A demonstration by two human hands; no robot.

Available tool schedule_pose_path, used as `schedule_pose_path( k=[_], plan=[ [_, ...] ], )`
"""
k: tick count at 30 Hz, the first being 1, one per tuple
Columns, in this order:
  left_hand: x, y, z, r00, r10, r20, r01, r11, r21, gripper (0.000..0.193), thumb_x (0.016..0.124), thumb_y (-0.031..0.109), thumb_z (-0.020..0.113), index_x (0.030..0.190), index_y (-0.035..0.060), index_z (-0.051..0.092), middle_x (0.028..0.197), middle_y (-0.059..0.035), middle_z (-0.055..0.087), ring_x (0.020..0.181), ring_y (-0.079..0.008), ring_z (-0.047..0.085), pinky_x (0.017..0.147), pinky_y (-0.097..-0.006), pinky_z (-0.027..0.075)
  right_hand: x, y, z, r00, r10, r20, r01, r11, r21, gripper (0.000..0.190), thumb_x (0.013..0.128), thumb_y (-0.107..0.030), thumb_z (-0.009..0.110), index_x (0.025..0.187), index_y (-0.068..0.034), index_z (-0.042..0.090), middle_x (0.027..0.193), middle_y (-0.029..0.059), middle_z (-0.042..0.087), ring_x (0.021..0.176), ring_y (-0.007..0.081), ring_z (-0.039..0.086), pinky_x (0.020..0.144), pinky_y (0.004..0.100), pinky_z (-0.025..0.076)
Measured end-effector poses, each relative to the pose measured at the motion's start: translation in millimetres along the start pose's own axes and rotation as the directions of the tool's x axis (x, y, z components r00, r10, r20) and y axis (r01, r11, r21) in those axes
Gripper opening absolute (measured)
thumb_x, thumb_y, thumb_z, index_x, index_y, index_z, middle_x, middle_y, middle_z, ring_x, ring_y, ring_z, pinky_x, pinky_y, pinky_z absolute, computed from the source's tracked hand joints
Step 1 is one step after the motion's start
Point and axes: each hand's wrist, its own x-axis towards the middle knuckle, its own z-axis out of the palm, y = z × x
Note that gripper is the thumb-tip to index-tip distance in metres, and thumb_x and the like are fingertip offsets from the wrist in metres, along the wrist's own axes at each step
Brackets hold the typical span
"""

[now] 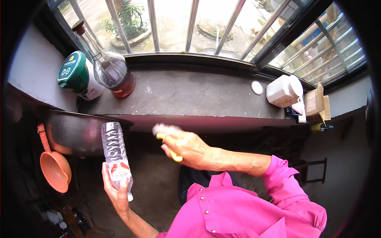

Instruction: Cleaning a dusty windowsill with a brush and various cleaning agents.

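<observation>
My left hand (117, 190) is closed around the lower part of a clear ribbed plastic bottle (114, 145). The bottle has a red and white label, and its white cap (130, 197) points down towards me. To the right, my right hand (187, 148) grips a brush by its yellow handle (175, 156). Its pale bristle head (165, 129) is blurred and points up and left, apart from the bottle. Both hands are in front of the dark window ledge, below its front edge.
On the ledge (184, 92) stand a green-lidded tub (73, 71), a glass flask of reddish liquid (114, 74), a round white lid (257, 87), a white plastic jar (282, 90) and a cardboard box (314, 101). An orange dipper (55, 171) hangs beside a perforated metal basin (74, 134) at left.
</observation>
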Motion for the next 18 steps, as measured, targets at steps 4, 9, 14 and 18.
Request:
schedule_pose_path(
  k=[4,9,14,18],
  plan=[
    [13.8,8.1,9.9,0.996,0.027,0.09,-0.025,1.0,-0.018,0.094,0.077,0.034,0.078,0.15,-0.0052,0.032,0.144,-0.0167,0.044,0.128,-0.0243,0.048,0.11,-0.0368,0.036,-22.3,-22.6,-39.1,0.988,0.091,-0.121,-0.042,0.933,0.358,0.013,0.093,-0.013,0.063,0.097,-0.002,0.066,0.082,0.0185,0.065,0.076,0.0379,0.066,0.067,0.0425,0.053],
    [9.2,4.1,8.2,0.996,-0.015,0.092,0.015,1.0,-0.002,0.096,0.077,0.033,0.08,0.15,-0.0059,0.031,0.144,-0.0172,0.044,0.128,-0.0253,0.048,0.109,-0.0373,0.037,-79.2,49.6,-155.7,0.837,0.276,-0.473,-0.383,0.912,-0.146,0.015,0.094,-0.014,0.061,0.096,0.0,0.067,0.083,0.0201,0.065,0.076,0.0381,0.066,0.065,0.0427,0.051],
    [31.9,23.1,77.5,0.957,0.012,0.291,0.012,0.997,-0.08,0.092,0.077,0.025,0.08,0.149,-0.0071,0.032,0.135,-0.0174,0.051,0.12,-0.0223,0.053,0.103,-0.0355,0.042,-113.3,87.6,-135.5,0.795,0.264,-0.546,-0.474,0.832,-0.288,0.021,0.092,-0.016,0.061,0.102,0.003,0.063,0.097,0.0203,0.067,0.088,0.0373,0.067,0.076,0.0439,0.056],
    [44.1,68.6,158.3,0.9,0.031,0.435,-0.02,0.999,-0.03,0.083,0.077,0.006,0.077,0.147,-0.006,0.035,0.109,-0.0118,0.065,0.092,-0.015,0.062,0.086,-0.0297,0.052,-85.2,29.4,-66.2,0.946,0.125,-0.299,-0.164,0.98,-0.11,0.03,0.093,-0.018,0.062,0.11,0.007,0.062,0.1,0.0205,0.066,0.092,0.0361,0.066,0.082,0.0405,0.056]
  ],
)
